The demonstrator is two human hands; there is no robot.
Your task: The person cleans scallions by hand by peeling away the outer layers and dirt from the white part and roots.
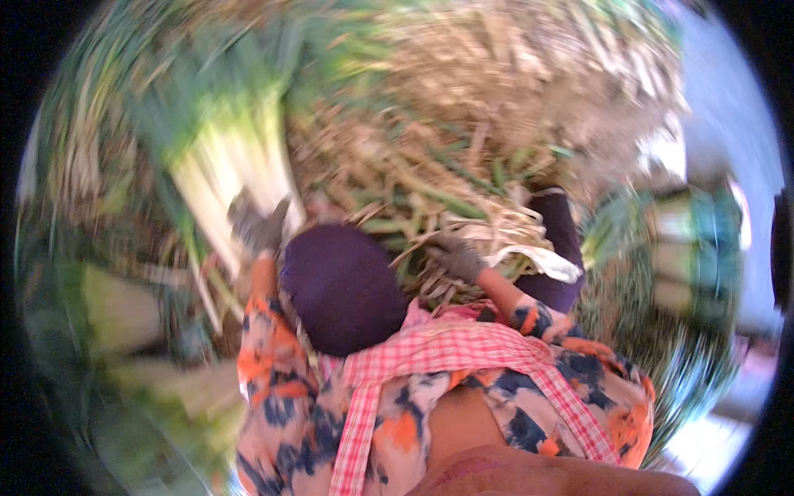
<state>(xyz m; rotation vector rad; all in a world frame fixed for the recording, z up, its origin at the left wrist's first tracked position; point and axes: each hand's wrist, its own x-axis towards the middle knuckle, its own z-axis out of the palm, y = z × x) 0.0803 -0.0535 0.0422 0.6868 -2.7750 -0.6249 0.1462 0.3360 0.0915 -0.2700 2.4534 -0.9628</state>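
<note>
My left hand (258, 221), in a grey glove, lies on the white lower stalks of a bunch of leeks (236, 157) with its thumb and fingers apart. The bunch's green tops point away from me, toward the far left. My right hand (456, 255), gloved as well, rests low over a heap of stripped leaves (430, 186) in front of my lap. Its fingers look stretched out to the left, and no stalk shows in them. A whitish strip of peel (542, 260) lies beside that wrist.
Dry trimmings and soil-coloured debris (529, 66) spread across the far side. Tied leek bundles (691, 248) stand at the right. More pale stalks (124, 310) lie at the left, blurred. My dark-covered knee (343, 285) rises between my hands.
</note>
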